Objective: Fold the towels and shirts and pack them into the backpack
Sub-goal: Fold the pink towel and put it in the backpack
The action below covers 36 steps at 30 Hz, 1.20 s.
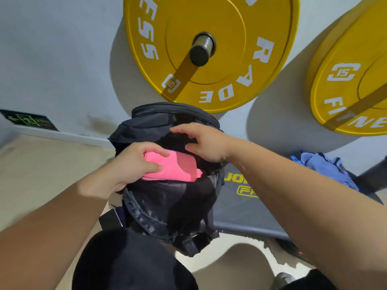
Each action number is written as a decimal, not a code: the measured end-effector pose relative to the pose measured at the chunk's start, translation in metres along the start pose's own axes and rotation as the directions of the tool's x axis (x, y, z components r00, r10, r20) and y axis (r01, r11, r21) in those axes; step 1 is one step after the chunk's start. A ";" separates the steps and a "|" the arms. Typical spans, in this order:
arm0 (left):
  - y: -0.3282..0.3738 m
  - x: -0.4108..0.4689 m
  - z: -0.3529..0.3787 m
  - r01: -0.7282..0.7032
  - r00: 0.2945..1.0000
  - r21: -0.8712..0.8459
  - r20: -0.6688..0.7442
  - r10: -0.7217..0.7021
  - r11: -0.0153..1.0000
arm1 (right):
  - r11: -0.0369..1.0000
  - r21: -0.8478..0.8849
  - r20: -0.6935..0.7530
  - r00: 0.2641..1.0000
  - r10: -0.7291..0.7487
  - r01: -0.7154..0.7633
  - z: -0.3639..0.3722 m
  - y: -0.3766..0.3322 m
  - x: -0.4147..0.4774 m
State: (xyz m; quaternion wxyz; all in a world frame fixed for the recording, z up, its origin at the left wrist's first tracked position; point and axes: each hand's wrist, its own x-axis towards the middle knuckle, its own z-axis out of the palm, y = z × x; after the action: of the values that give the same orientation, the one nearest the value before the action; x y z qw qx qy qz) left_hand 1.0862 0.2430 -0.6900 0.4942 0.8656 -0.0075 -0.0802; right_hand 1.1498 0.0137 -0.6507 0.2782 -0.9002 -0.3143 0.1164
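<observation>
Head view: your L hand grips the folded pink towel, half inside the bag, while your R hand curls on the rim, prob. holding the mouth wide so it slides in w/o snagging.

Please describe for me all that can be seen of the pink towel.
The pink towel is a folded, flat bundle of soft, plain, bright pink cloth, with layered edges showing at its right end. It lies roughly level, partly inside the open mouth of the black backpack, with dark lining around it. The left hand grips its left end, fingers curled round it and covering that end.
</observation>
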 end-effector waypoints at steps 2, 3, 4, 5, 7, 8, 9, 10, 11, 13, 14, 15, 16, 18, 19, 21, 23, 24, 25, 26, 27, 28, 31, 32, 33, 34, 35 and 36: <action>-0.008 0.003 -0.005 0.008 1.000 -0.007 -0.028 -0.008 1.000 | 0.998 -0.058 0.009 1.000 -0.027 0.027 -0.009 -0.003 0.025; -0.010 0.006 -0.006 0.007 1.000 -0.004 -0.031 -0.007 1.000 | 0.998 -0.065 -0.010 1.000 -0.025 0.024 -0.015 -0.002 0.036; -0.011 0.009 -0.007 0.007 1.000 -0.005 -0.028 -0.007 1.000 | 0.998 -0.064 -0.030 0.999 -0.014 0.012 -0.022 -0.001 0.046; -0.012 0.015 -0.008 0.006 1.000 -0.010 -0.023 -0.007 1.000 | 0.998 -0.061 -0.040 0.999 -0.001 -0.002 -0.028 0.002 0.053; -0.011 0.029 -0.006 0.004 1.000 -0.010 -0.013 -0.004 1.000 | 0.998 -0.052 -0.034 0.999 0.024 -0.025 -0.038 0.009 0.063; -0.010 0.037 -0.004 0.009 1.000 0.001 -0.003 -0.009 1.000 | 0.998 -0.044 -0.030 0.999 0.034 -0.035 -0.041 0.014 0.066; -0.008 0.047 -0.001 0.017 1.000 0.017 0.016 -0.018 1.000 | 0.999 -0.033 -0.027 0.999 0.038 -0.039 -0.043 0.019 0.067; -0.006 0.057 0.002 0.024 0.999 0.041 0.042 -0.026 0.999 | 0.999 -0.027 -0.020 0.999 0.038 -0.038 -0.045 0.023 0.068; -0.006 0.068 0.007 0.029 0.997 0.072 0.070 -0.034 0.997 | 0.999 -0.027 -0.010 0.999 0.033 -0.033 -0.047 0.027 0.068; -0.010 0.090 0.015 0.040 0.990 0.173 0.130 -0.063 0.984 | 1.000 -0.025 0.008 1.000 0.017 -0.016 -0.050 0.032 0.068; -0.015 0.100 0.017 0.051 0.984 0.239 0.153 -0.089 0.970 | 1.000 -0.026 0.014 1.000 0.007 -0.007 -0.052 0.034 0.067; -0.022 0.109 0.019 0.070 0.977 0.319 0.170 -0.129 0.945 | 1.000 -0.031 0.018 1.000 -0.002 0.003 -0.052 0.037 0.066; -0.029 0.115 0.021 0.085 0.968 0.419 0.181 -0.175 0.904 | 0.999 -0.037 0.022 1.000 -0.010 0.011 -0.052 0.039 0.065; -0.043 0.124 0.024 0.102 0.944 0.631 0.183 -0.275 0.769 | 0.999 -0.040 0.036 0.999 -0.026 0.027 -0.051 0.044 0.062; -0.050 0.127 0.026 0.114 0.931 0.691 0.177 -0.319 0.714 | 0.999 -0.038 0.047 0.998 -0.033 0.035 -0.050 0.046 0.060; -0.059 0.131 0.030 0.114 0.911 0.750 0.183 -0.370 0.652 | 0.998 -0.044 0.065 0.997 -0.043 0.046 -0.048 0.050 0.058; -0.063 0.136 0.032 0.086 0.903 0.809 0.184 -0.389 0.582 | 0.997 -0.052 0.065 0.997 -0.046 0.049 -0.047 0.054 0.056; -0.065 0.139 0.032 0.078 0.904 0.836 0.171 -0.393 0.543 | 0.997 -0.053 0.062 0.997 -0.045 0.049 -0.047 0.055 0.056; -0.067 0.140 0.032 0.068 0.910 0.854 0.159 -0.382 0.516 | 0.998 -0.050 0.059 0.997 -0.045 0.048 -0.046 0.055 0.055; -0.068 0.141 0.032 0.048 0.921 0.866 0.155 -0.357 0.498 | 0.998 -0.045 0.055 0.998 -0.044 0.046 -0.045 0.055 0.054; -0.070 0.142 0.032 0.024 0.933 0.866 0.160 -0.321 0.499 | 0.998 -0.040 0.053 0.998 -0.042 0.044 -0.044 0.054 0.054; -0.070 0.143 0.033 0.005 0.944 0.849 0.171 -0.284 0.529 | 0.998 -0.038 0.053 0.998 -0.039 0.041 -0.043 0.053 0.053; -0.068 0.144 0.039 -0.040 0.948 0.799 0.220 -0.229 0.600 | 0.999 -0.037 0.053 0.998 -0.035 0.036 -0.042 0.049 0.053; -0.067 0.145 0.041 -0.058 0.945 0.814 0.231 -0.230 0.577 | 0.999 -0.036 0.052 0.998 -0.032 0.034 -0.042 0.048 0.054; -0.067 0.145 0.043 -0.076 0.941 0.836 0.241 -0.239 0.543 | 0.999 -0.038 0.051 0.998 -0.029 0.031 -0.042 0.047 0.054; -0.066 0.146 0.044 -0.088 0.934 0.851 0.251 -0.254 0.519 | 0.999 -0.041 0.053 0.998 -0.024 0.026 -0.042 0.047 0.053; -0.066 0.146 0.045 -0.094 0.925 0.858 0.263 -0.275 0.505 | 0.999 -0.046 0.058 0.998 -0.020 0.023 -0.043 0.047 0.053; -0.066 0.146 0.045 -0.103 0.914 0.861 0.280 -0.295 0.498 | 0.999 -0.050 0.064 0.998 -0.018 0.021 -0.043 0.047 0.053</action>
State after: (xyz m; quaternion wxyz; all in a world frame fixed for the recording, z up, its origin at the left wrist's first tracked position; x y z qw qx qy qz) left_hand 1.2196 0.2245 -0.7884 -0.0207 0.9593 -0.0957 -0.2649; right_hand 1.2305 -0.0018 -0.6445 0.2461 -0.8997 -0.3347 0.1342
